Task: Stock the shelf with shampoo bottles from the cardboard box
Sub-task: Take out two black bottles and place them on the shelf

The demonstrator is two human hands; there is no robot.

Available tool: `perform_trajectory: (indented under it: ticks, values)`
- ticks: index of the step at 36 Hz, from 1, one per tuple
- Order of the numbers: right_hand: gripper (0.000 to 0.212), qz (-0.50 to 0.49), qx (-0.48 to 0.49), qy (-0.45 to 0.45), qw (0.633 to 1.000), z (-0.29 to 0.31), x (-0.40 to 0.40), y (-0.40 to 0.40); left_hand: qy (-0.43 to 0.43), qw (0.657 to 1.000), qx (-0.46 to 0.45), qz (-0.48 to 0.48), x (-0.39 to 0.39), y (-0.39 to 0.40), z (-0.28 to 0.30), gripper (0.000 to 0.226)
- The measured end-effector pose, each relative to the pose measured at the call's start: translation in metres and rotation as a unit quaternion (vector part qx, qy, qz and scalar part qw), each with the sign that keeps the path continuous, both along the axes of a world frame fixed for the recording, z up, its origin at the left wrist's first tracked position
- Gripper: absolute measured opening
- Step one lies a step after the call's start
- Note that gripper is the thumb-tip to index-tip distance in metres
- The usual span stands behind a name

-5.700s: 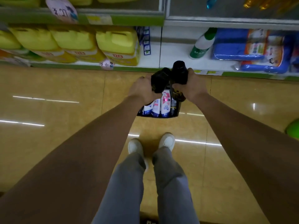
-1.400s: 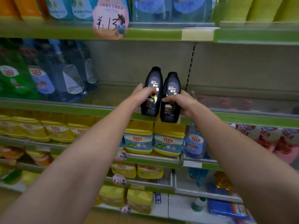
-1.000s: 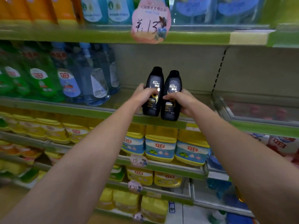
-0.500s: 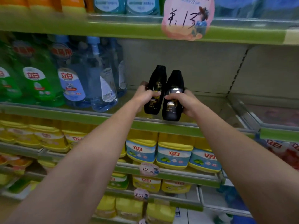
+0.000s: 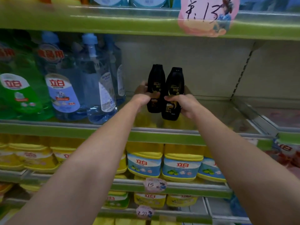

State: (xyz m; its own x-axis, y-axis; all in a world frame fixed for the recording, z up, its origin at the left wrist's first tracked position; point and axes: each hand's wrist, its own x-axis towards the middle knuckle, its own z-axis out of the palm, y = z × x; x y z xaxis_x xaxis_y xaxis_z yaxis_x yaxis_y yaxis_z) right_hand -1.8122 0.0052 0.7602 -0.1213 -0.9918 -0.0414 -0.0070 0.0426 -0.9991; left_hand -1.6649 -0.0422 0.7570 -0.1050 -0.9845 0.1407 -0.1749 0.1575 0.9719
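Two black shampoo bottles held over a shelf bay. The left bottle (image 5: 155,88) and the right bottle (image 5: 173,93) stand upright, side by side and touching or nearly so, above the clear shelf surface (image 5: 215,114) to the right of a row of blue detergent bottles (image 5: 90,82). Whether their bases rest on the shelf cannot be told.

Risk: the bottles are tall and narrow. If both are released together while a base is tilted or off the surface, one may topple and knock over its neighbour. Set too near the green front rail (image 5: 162,137), a bottle may tip over the edge. A sideways nudge may also disturb the blue detergent bottles near the left.

Pose: both forearms reach forward and upward, roughly parallel. The left hand (image 5: 143,96) wraps the left bottle at mid-height, thumb across the front, fingers curled behind. The right hand (image 5: 185,103) grips the right bottle likewise, thumb laid over its label, fingers curled round the far side.
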Motion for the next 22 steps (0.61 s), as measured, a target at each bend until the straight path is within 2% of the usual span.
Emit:
perform_trajectory:
  ticks: [7,22]
  values:
    - [0.066,0.004,-0.063,-0.042,0.997,-0.006,0.006,-0.008,0.022,1.0,-0.014,0.016,0.0,-0.023,-0.006,0.059]
    - [0.061,-0.004,-0.1,-0.046,0.994,-0.018,0.017,-0.027,0.021,0.999,-0.032,-0.008,-0.004,-0.047,-0.014,0.047]
